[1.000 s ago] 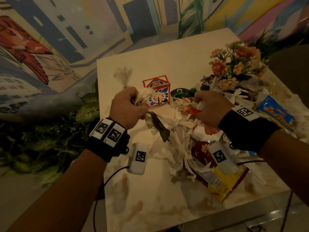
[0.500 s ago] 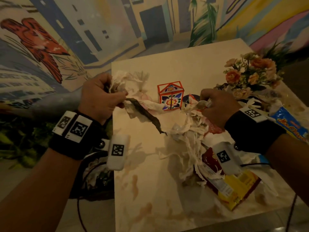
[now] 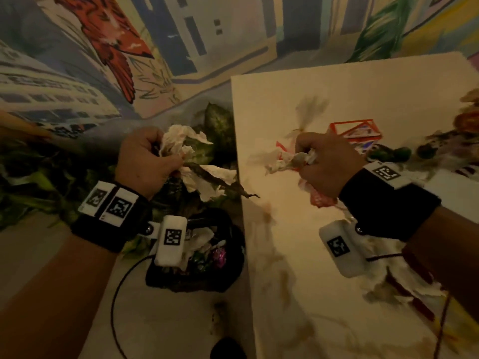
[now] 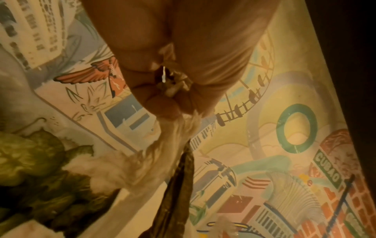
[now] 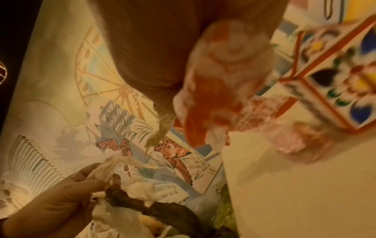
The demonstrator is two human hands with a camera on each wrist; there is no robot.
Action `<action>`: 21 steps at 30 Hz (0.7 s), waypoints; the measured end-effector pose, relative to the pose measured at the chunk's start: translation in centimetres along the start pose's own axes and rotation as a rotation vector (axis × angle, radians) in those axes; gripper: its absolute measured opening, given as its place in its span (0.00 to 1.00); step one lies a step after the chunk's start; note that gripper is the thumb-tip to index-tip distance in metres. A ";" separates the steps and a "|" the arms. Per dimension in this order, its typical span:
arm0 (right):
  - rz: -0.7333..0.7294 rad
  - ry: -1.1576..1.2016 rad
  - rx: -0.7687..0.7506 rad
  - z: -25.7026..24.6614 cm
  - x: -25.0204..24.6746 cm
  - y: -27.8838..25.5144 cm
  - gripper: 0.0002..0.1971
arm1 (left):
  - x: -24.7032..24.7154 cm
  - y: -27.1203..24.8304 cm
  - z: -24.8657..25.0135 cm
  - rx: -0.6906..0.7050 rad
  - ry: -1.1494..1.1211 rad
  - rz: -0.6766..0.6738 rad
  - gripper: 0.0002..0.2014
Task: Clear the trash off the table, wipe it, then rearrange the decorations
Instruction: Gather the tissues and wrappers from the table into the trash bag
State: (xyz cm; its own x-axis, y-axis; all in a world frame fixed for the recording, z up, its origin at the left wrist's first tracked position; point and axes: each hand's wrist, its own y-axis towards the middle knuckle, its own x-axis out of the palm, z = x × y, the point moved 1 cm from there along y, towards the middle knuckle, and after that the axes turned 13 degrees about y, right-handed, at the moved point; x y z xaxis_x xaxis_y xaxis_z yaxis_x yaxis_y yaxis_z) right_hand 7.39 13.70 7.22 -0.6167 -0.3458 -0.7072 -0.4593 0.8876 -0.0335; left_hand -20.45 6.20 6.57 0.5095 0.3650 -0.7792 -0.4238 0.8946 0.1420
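Gripping a wad of crumpled tissue [image 3: 181, 141] and a dark withered leaf [image 3: 220, 181], the left hand [image 3: 145, 161] is hanging just off the table's left edge, above the black trash bag [image 3: 228, 268] sitting on the floor beside the table [image 3: 324, 86]. Fingers are curled tight round that bundle, and the leaf is trailing back across the edge. Over the table near that same left edge, the right hand [image 3: 329, 164] is clenching its own load: white tissue scraps [image 3: 282, 161] poking out in front and a reddish wrapper [image 3: 321, 200] hanging below the palm.

So the clearing is looking well under way but far from finished. The bag is already holding tissue and shiny wrappers, yet more torn tissue and packaging [image 3: 399, 286] is lying toward the table's near right corner. Brown stains [image 3: 267, 216] are showing along the left edge, so the wipe is not yet done. The decorations are waiting too: the painted floral box [image 3: 355, 130] is sitting just behind the right hand, and flowers [image 3: 469, 117] are crowding the right edge, blurred. Dropping both handfuls into the bag is looking like the next call.
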 end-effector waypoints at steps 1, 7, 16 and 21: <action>-0.012 0.008 -0.010 -0.9 1.5 0.6 0.08 | -0.4 0.0 -1.4 -0.004 0.028 -0.002 0.11; -0.135 0.065 0.027 -5.3 10.8 3.3 0.08 | -0.5 -0.1 -10.4 -0.052 0.135 -0.038 0.13; -0.264 0.076 0.175 -6.5 20.9 6.2 0.08 | 4.8 -1.9 -21.6 -0.102 0.261 -0.218 0.10; -0.322 0.061 0.237 -5.0 26.4 7.1 0.16 | 9.3 -3.0 -26.4 -0.208 0.324 -0.444 0.08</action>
State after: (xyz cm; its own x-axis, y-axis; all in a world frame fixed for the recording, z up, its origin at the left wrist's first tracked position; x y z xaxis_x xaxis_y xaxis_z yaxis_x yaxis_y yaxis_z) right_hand -15.41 9.34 -8.15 -0.5055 -0.6285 -0.5911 -0.4793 0.7742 -0.4133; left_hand -34.18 0.10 -17.23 0.4306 -0.1596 -0.8883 -0.3766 0.8627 -0.3376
